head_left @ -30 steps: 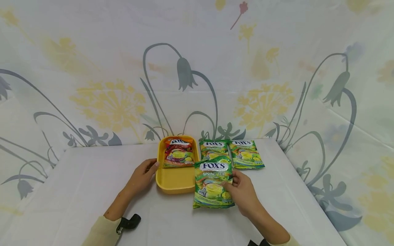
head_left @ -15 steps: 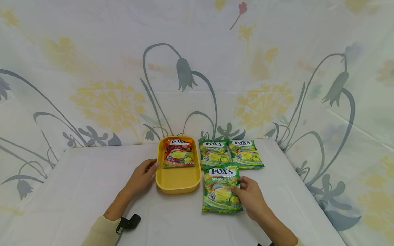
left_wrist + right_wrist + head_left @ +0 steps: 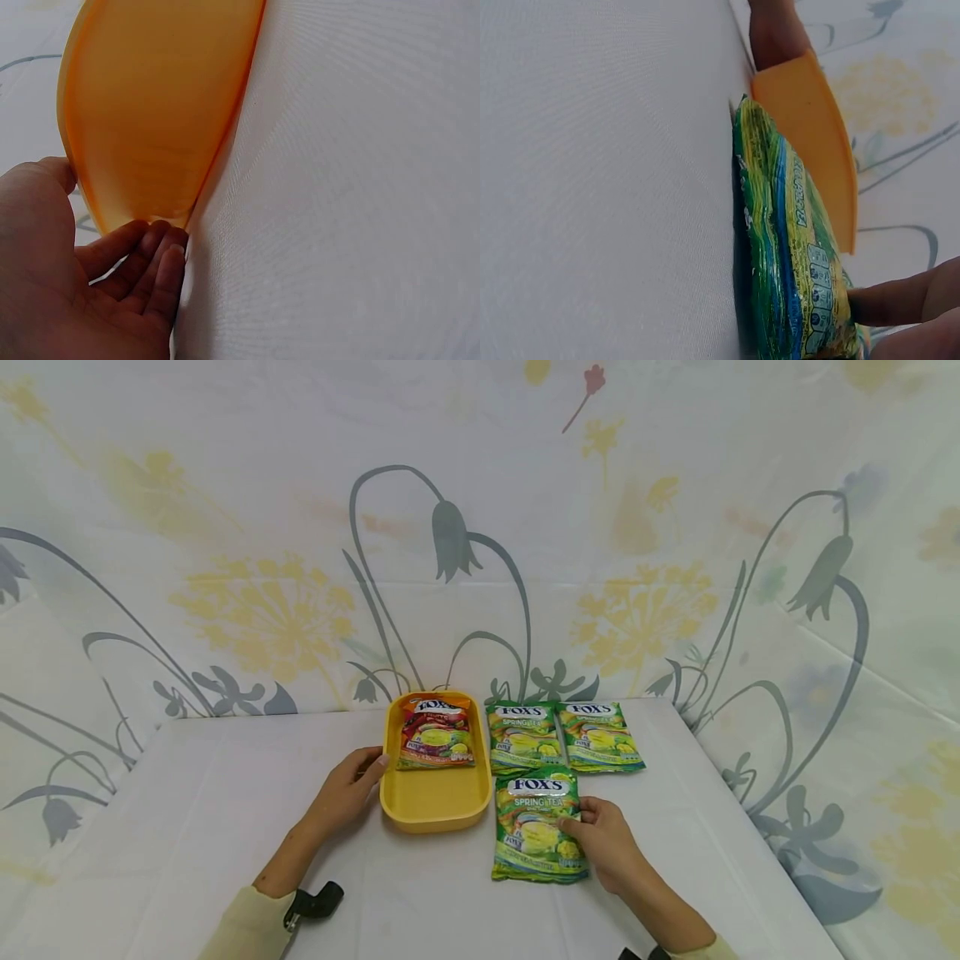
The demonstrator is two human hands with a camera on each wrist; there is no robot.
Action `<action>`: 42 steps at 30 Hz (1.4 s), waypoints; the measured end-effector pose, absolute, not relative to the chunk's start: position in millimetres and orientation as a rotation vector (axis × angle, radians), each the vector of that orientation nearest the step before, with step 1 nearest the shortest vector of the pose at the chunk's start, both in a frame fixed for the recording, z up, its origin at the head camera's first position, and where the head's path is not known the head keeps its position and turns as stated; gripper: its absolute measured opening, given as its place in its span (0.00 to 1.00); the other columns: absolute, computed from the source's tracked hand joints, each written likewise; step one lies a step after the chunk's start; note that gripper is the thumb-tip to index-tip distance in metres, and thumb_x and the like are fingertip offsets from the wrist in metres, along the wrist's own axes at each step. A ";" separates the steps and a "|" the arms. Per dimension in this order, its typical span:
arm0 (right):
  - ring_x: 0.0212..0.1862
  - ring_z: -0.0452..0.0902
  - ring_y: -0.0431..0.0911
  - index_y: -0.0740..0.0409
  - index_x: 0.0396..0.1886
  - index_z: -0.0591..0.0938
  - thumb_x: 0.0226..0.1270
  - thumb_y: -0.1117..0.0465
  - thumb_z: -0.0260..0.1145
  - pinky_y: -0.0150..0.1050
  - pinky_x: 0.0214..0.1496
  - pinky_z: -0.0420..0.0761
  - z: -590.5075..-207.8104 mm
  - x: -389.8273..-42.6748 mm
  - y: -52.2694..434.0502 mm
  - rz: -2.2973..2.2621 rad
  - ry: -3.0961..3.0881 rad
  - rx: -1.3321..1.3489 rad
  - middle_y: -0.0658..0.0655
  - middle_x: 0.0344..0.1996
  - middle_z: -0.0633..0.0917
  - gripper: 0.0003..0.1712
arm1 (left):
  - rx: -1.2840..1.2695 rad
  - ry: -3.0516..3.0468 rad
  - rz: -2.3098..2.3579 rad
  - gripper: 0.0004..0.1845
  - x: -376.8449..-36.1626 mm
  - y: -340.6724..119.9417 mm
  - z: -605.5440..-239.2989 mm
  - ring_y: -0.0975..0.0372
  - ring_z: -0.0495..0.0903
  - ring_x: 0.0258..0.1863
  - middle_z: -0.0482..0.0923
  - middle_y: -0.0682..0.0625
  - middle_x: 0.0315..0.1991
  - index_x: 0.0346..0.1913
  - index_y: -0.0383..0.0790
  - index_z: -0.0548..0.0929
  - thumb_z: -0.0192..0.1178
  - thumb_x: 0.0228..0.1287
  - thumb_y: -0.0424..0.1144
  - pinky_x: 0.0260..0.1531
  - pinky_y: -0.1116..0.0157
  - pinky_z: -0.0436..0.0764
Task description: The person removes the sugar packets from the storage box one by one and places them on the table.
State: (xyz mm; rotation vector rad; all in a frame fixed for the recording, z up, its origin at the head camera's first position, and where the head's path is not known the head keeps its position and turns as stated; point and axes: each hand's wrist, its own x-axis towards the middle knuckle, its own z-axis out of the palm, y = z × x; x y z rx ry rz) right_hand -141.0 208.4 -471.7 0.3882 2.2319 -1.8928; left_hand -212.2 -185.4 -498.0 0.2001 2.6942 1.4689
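Observation:
A yellow plastic tray (image 3: 437, 821) stands on the table, with a red Fox's candy bag (image 3: 437, 735) in its far half. My left hand (image 3: 342, 797) holds the tray's left side; in the left wrist view, the thumb is at the rim and the fingertips meet the outer wall. My right hand (image 3: 611, 843) pinches the right edge of a green Fox's Spring Tea candy bag (image 3: 536, 827), thumb on its front. This bag lies right of the tray's near end; the right wrist view shows its lower edge at the cloth.
Two more green Spring Tea bags, one nearer the tray (image 3: 523, 739) and one farther right (image 3: 598, 739), lie side by side at the back. Behind them rises a flower-print curtain (image 3: 480, 610). White cloth (image 3: 187, 827) covers the table.
My right hand has moved the green candy bag rightward and nearer to me, off the tray's edge and the bag behind, then slightly nearer still. My left hand and the tray have stayed put.

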 end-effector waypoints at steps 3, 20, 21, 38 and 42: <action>0.44 0.86 0.47 0.80 0.66 0.71 0.74 0.70 0.66 0.37 0.45 0.88 -473.4 -142.2 208.8 -1.883 2.238 0.388 0.69 0.49 0.85 0.27 | 0.202 2.696 1.465 0.37 -211.1 -185.2 -497.8 0.44 0.73 0.72 0.73 0.36 0.73 0.77 0.33 0.69 0.47 0.85 0.61 0.72 0.44 0.74; 0.40 0.80 0.46 0.73 0.59 0.80 0.66 0.60 0.77 0.38 0.40 0.83 -471.8 -138.6 211.0 -1.302 2.855 0.136 0.58 0.40 0.84 0.28 | 0.207 2.687 1.472 0.36 -212.1 -185.0 -497.8 0.44 0.72 0.73 0.72 0.36 0.74 0.77 0.33 0.69 0.47 0.85 0.60 0.73 0.44 0.73; 0.40 0.80 0.46 0.73 0.59 0.80 0.66 0.60 0.78 0.39 0.42 0.83 -471.4 -138.2 210.8 -1.287 2.869 0.132 0.58 0.40 0.84 0.29 | 0.207 2.688 1.471 0.36 -212.1 -185.1 -497.8 0.44 0.73 0.73 0.72 0.36 0.74 0.77 0.33 0.69 0.47 0.85 0.60 0.72 0.44 0.73; 0.48 0.80 0.50 0.71 0.64 0.78 0.70 0.64 0.75 0.49 0.52 0.86 -454.8 -137.3 194.7 -1.308 3.064 -0.127 0.62 0.49 0.83 0.28 | 0.214 2.696 1.464 0.35 -211.8 -185.2 -496.5 0.44 0.73 0.72 0.72 0.36 0.73 0.77 0.32 0.69 0.47 0.85 0.59 0.72 0.43 0.73; 0.47 0.81 0.50 0.70 0.64 0.78 0.70 0.64 0.74 0.49 0.53 0.86 -446.6 -140.7 183.8 -1.359 3.042 -0.149 0.62 0.48 0.84 0.27 | 0.211 2.695 1.461 0.36 -211.7 -185.0 -496.2 0.44 0.73 0.72 0.72 0.36 0.74 0.77 0.32 0.69 0.47 0.85 0.59 0.73 0.43 0.73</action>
